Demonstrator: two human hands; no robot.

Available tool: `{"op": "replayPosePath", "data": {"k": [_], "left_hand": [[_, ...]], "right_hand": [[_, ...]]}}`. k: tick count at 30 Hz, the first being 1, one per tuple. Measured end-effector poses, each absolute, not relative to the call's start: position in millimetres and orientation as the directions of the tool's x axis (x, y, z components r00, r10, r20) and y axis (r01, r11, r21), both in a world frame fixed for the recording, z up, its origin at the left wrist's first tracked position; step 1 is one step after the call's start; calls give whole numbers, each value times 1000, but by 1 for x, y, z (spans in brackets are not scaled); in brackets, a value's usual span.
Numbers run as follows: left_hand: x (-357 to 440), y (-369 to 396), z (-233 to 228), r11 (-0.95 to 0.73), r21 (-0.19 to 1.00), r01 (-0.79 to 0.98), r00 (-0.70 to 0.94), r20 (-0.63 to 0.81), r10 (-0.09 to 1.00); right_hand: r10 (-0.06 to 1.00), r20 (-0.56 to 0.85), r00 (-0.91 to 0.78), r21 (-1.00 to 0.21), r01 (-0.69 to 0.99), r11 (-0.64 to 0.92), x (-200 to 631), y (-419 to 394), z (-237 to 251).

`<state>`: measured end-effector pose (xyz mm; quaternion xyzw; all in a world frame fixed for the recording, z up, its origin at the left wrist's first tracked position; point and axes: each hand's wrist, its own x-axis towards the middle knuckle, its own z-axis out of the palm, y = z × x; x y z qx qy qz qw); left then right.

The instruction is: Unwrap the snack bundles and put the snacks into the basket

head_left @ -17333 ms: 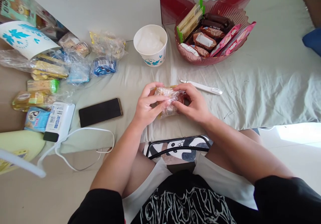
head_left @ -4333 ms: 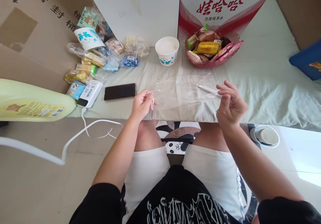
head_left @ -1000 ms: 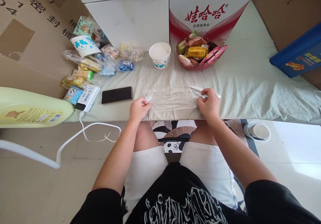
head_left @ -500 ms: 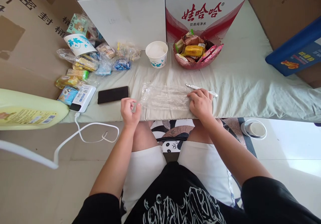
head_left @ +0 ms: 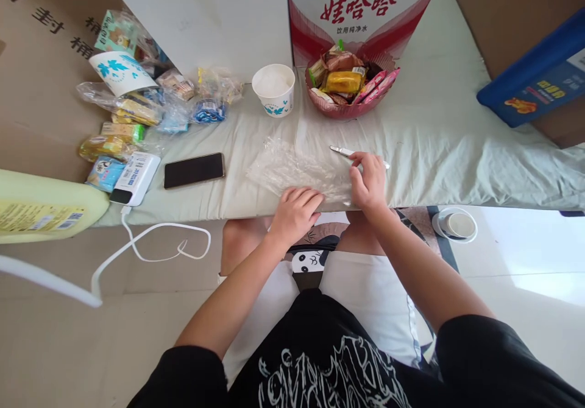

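Observation:
A clear, crumpled plastic bag [head_left: 297,167] lies on the cloth in front of me, slanting down to the right. My left hand [head_left: 299,213] rests over its near edge, fingers stretched side by side and thumb apart. At the bag's right end is my right hand [head_left: 369,182], its fingers loosely bent with a gap between thumb and forefinger. Just behind those fingers lies a slim white-handled knife [head_left: 342,151] with a metal tip pointing left. Part of its handle is hidden by the hand; whether the fingers touch it is unclear.
A phone [head_left: 194,170] and a white power bank [head_left: 136,179] with a cable lie left. Behind are wrapped snacks [head_left: 208,111], a paper cup [head_left: 274,94], a red bowl [head_left: 350,111] of snacks and white boxes [head_left: 201,24]. A blue package [head_left: 534,79] stands right.
My left hand has moved right from beside the phone onto the bag's near edge. The bag has shifted and crumpled. My right hand has turned, parting thumb and forefinger. The view has shifted slightly.

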<state>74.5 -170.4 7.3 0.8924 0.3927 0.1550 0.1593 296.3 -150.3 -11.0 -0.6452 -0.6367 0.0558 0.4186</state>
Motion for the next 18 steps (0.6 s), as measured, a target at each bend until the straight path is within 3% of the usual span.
{"op": "replayPosePath", "data": {"k": [4, 6, 8, 13, 18], "left_hand": [[47, -168, 3, -493, 729, 475, 534, 207, 820], [38, -164, 6, -281, 887, 366, 418, 113, 901], [35, -159, 11, -62, 973, 223, 345, -19, 939], [46, -148, 24, 287, 937, -200, 319, -215, 923], [62, -148, 29, 385, 896, -223, 447, -257, 857]], "right_hand": [[856, 496, 149, -605, 766, 218, 300, -150, -14], [867, 494, 61, -548, 796, 256, 298, -150, -15], [879, 474, -44, -497, 811, 309, 296, -150, -16], [841, 482, -246, -464, 743, 483, 297, -148, -16], [807, 450, -383, -439, 692, 573, 304, -149, -13]]}}
